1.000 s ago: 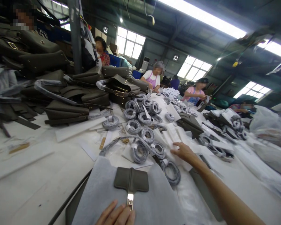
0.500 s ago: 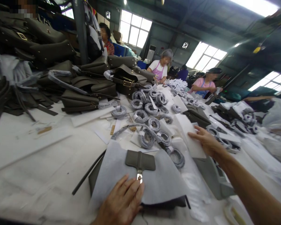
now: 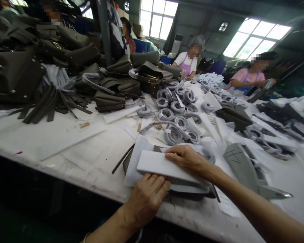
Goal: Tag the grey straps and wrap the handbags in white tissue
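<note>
A white foam sheet (image 3: pixel 157 163) lies over the bag, with my right hand (image 3: pixel 186 158) closed on its upper edge. Below the sheet's near edge, my left hand (image 3: pixel 150 194) rests with fingers bent against the bag's front; its fingertips are partly hidden under the sheet, so its grip is unclear. The dark olive bag (image 3: pixel 128 162) is wrapped in pale grey tissue (image 3: pixel 134 173), and a dark strap (image 3: pixel 123 158) sticks out at its left. The bag's flap and clasp are covered.
Wrapped strap coils (image 3: pixel 172 135) lie behind the bag. Olive bags (image 3: pixel 116 86) are heaped at the back left. A grey tool-like object (image 3: pixel 245 168) sits to the right. Several people are across the white table (image 3: pixel 73 135).
My right hand has brought the foam sheet from the right onto the bag, covering the flap and clasp. The view has shifted, showing more of the table's front edge.
</note>
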`<action>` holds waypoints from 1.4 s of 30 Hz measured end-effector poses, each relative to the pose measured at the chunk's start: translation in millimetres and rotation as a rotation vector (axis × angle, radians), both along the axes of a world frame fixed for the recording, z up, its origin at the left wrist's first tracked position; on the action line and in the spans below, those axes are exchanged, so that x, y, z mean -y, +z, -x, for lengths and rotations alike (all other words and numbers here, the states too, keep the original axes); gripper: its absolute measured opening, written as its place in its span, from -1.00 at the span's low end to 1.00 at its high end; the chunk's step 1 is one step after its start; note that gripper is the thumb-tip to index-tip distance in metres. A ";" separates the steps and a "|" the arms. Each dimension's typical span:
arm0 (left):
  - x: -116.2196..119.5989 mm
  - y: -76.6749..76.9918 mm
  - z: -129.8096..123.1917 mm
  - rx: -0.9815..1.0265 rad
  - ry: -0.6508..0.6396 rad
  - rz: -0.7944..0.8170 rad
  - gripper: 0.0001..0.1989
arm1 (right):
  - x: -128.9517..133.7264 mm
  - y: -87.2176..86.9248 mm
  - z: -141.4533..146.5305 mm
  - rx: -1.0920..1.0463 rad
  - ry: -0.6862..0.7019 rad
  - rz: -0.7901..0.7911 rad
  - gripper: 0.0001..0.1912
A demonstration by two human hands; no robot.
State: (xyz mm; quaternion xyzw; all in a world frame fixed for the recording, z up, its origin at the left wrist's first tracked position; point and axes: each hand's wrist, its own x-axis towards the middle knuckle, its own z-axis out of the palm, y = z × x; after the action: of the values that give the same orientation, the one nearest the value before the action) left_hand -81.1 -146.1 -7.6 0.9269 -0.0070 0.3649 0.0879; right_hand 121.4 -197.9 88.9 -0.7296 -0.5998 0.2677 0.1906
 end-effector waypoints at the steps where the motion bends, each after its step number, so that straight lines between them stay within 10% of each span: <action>1: 0.6 0.3 1.0 0.005 0.002 0.001 -0.73 | -3.4 -1.5 4.3 0.073 0.044 -0.006 -0.69; 17: -12.2 42.4 14.8 0.062 -0.078 0.063 -0.76 | -4.3 -19.0 25.1 0.514 0.156 0.032 -0.69; 26: -17.8 22.2 -1.7 -0.170 0.111 0.012 -0.76 | 22.3 -8.2 5.0 0.434 0.012 -0.244 -0.61; 33: -18.1 26.7 -7.8 -0.164 0.138 -0.094 -0.76 | 81.3 -21.0 14.9 0.484 0.110 -0.246 -0.56; 42: -25.8 38.9 -1.8 0.000 0.037 -0.180 -0.77 | 87.1 -33.7 27.0 0.615 0.090 -0.473 -0.63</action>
State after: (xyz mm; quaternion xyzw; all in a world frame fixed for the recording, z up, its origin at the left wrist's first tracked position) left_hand -79.3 -120.3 31.3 0.9309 -0.0224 0.3645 -0.0027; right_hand 94.4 -285.0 55.2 -0.6846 -0.7056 -0.1009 0.1527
